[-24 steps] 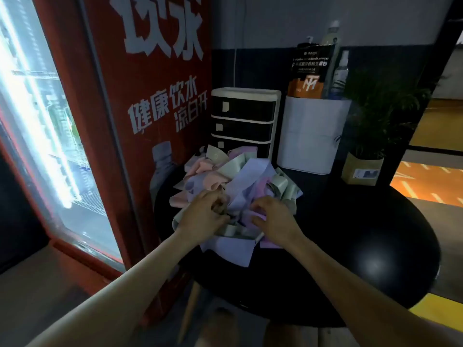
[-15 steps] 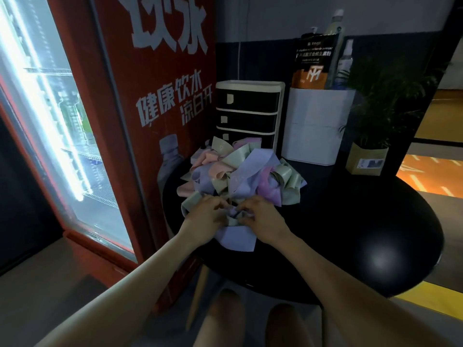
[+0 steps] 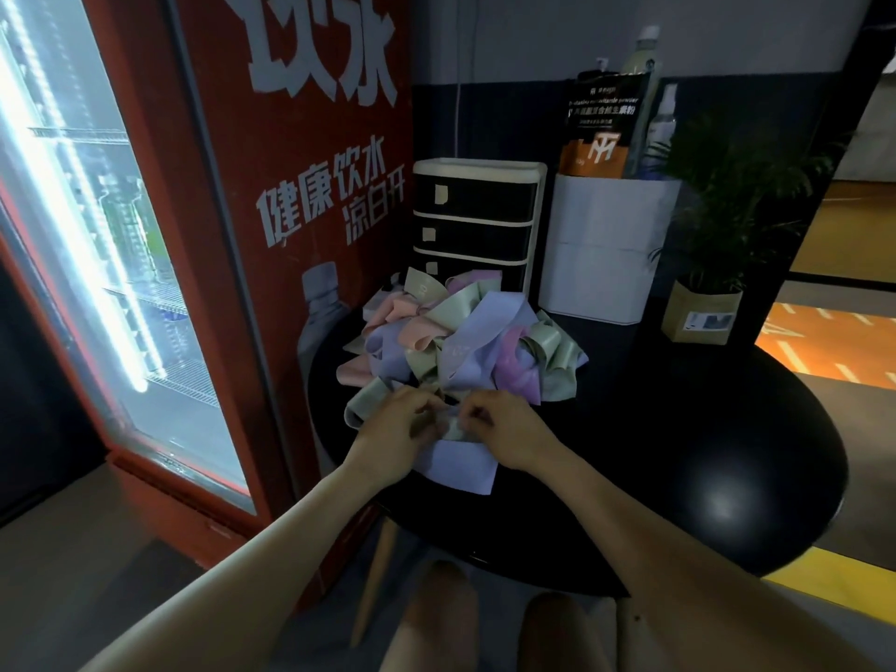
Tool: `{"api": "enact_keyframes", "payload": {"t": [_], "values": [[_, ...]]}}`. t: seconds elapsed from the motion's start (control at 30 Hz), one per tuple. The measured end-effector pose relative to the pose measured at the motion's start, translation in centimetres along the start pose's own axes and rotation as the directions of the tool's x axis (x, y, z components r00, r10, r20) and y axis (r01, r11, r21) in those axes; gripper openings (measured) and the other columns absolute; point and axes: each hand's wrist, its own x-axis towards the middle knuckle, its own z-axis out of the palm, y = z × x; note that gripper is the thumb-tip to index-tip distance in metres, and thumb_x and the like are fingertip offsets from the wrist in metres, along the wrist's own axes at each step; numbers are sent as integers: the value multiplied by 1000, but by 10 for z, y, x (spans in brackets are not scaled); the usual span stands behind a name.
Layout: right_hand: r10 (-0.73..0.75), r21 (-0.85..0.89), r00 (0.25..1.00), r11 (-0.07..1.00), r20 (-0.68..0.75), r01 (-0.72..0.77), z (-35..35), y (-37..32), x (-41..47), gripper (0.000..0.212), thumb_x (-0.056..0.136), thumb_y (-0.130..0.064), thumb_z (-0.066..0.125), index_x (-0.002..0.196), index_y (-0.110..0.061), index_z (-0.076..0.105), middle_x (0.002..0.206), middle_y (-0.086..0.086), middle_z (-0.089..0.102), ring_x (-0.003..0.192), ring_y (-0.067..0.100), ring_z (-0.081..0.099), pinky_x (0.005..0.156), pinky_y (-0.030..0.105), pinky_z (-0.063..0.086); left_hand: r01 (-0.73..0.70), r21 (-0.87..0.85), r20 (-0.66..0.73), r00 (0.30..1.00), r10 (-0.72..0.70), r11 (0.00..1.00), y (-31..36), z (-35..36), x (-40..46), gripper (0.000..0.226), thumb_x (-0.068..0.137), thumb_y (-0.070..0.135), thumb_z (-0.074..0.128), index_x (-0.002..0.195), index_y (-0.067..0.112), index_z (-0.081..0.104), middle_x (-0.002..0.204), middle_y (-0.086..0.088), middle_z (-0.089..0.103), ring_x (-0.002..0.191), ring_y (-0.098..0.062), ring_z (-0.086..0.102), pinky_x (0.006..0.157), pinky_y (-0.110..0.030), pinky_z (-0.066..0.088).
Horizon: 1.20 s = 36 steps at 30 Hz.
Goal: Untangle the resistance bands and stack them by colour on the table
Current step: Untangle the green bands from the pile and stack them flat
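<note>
The tangled resistance bands (image 3: 456, 341) lie heaped at the far left of the round black desk (image 3: 679, 453). Left hand (image 3: 392, 429) and right hand (image 3: 504, 429) pinch a pale green loop at the near edge. They look light, limp and stretchy; best gripped at a free loop.

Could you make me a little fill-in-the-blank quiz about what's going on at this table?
1. The tangled bands lie on a round table whose colour is ____.
2. Both hands, left and right, work at the ____ edge of the pile.
3. Behind the pile stands a small unit with three ____.
4. The big cooler at the left is coloured ____.

Missing words: black; near; drawers; red
</note>
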Motion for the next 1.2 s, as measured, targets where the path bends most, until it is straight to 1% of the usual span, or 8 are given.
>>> {"api": "enact_keyframes", "payload": {"t": [0.17,0.3,0.4,0.63,0.83,0.97,1.1,1.2], "values": [[-22,59,964,998,-265,38,-41,-4,5,10,93,-3,46,87,-3,54,78,14,57,71,19,49,66,34,40,-82,-51,-123,990,75,995,15,-6,9,27,85,14,66,111,8,63,106,2,55,93,-6,50,75,-9,33],[-19,153,889,983,-458,100,-80,-4,6,13,94,-1,43,84,-7,47,65,0,47,60,9,39,55,18,31,-144,-68,-154,979,132,987,36,-4,33,13,86,6,63,99,7,64,86,15,49,79,2,45,74,-9,40],[11,196,855,975,-518,106,-103,5,10,14,94,-1,43,84,-10,45,66,-4,45,60,5,40,58,19,33,-226,-105,-141,967,211,968,45,1,53,14,85,1,59,79,13,54,78,1,52,74,-17,49,69,-35,47],[145,277,820,961,-554,17,-130,23,7,13,97,-3,41,85,-5,44,75,7,46,61,12,41,53,7,35,-201,-226,-181,970,161,953,72,4,85,17,94,25,52,78,24,46,68,12,52,62,-7,51,59,-29,40],[273,379,762,925,-587,-40,-141,41,17,26,97,-11,36,75,-24,39,82,13,48,80,39,51,78,54,47,-234,-1,-67,970,233,972,73,11,97,8,90,21,55,84,21,49,75,6,56,71,-19,53,65,-38,45],[338,401,733,911,-590,-98,-139,52,17,31,96,-2,34,72,-20,38,70,3,43,63,19,43,61,36,40,-172,-22,3,985,173,985,61,10,99,22,91,27,54,72,23,46,65,4,48,63,-15,49,60,-35,36],[354,385,784,909,-511,-160,-122,61,20,26,93,3,35,76,-14,42,70,2,45,63,15,42,55,19,37,-66,-231,19,997,73,971,74,-6,103,21,93,19,55,73,13,54,66,-3,53,61,-14,48,59,-25,37],[326,359,825,919,-462,-162,-112,58,25,13,95,-1,40,85,-6,47,74,1,48,64,9,42,51,10,34,-43,-438,-12,999,42,898,85,-24,104,23,94,19,53,84,-1,58,71,-17,54,65,-19,48,62,-32,39]]}}
